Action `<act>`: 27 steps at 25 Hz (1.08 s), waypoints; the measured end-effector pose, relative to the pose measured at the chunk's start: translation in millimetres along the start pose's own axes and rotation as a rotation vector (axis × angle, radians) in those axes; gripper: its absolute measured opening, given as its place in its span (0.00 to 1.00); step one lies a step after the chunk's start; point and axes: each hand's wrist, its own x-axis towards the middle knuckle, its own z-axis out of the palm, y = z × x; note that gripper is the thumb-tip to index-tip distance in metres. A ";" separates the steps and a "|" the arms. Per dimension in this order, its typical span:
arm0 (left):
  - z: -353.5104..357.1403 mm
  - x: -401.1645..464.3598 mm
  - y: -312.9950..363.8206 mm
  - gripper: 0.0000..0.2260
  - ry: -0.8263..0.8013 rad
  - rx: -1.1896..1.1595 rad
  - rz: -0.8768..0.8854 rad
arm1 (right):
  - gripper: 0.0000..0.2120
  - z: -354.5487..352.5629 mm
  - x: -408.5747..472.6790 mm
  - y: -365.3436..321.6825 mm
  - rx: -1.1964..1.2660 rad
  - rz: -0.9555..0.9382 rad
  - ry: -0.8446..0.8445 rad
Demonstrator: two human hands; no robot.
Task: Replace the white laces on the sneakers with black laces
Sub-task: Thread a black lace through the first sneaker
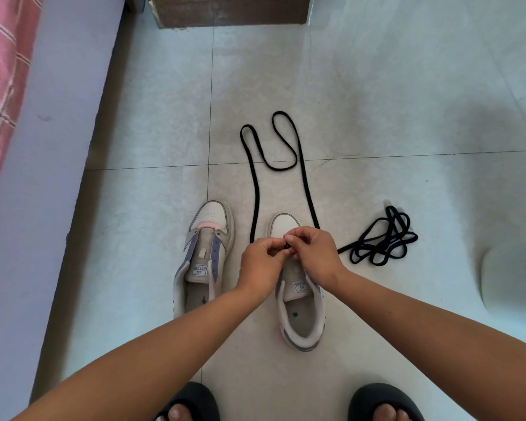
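We have both hands together over the front of the right sneaker point(301, 302). The left hand point(260, 262) and the right hand point(313, 253) meet fingertip to fingertip, fingers curled, pinching a black lace point(304, 177) between them just above the eyelets near the toe. Only a small dark bit of lace shows at the pinch itself.

From the grip, that lace runs away from us in two strands, one from each side of the hands. They lie out on the floor point(377, 117) beyond the toe and curl into loops at the far end.

Inside the right sneaker, nearer us than the grip, we see only the insole and the tongue with its label. No lace shows in its eyelets behind our hands. Left of the grip stands the left sneaker point(205, 256), just beside the first, toe pointing the same way, open and unlaced, with nothing in it but its insole.

Right of the grip lies a second black lace point(383, 238), bunched in a loose tangle, one end trailing back toward our right wrist.

The floor is pale glossy tile with thin grout lines. Far ahead of the grip sits a cardboard box point(231, 10). Well to the left runs a pale bed side point(43, 147) with a pink checked cover point(0, 86). Nearest us, below the forearms, are our feet in black slippers point(383, 399).
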 end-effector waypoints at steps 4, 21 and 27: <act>3.7 -28.1 0.9 0.06 0.127 0.407 0.306 | 0.08 2.6 -5.5 -1.2 -0.119 -0.101 -0.024; 14.9 -47.3 -38.0 0.44 -0.448 0.974 0.758 | 0.09 -18.3 -59.6 -17.5 -0.140 -0.205 0.012; 13.2 -35.5 -39.7 0.31 -0.489 0.883 0.712 | 0.11 -34.3 -136.0 -53.2 -0.156 -0.443 -0.021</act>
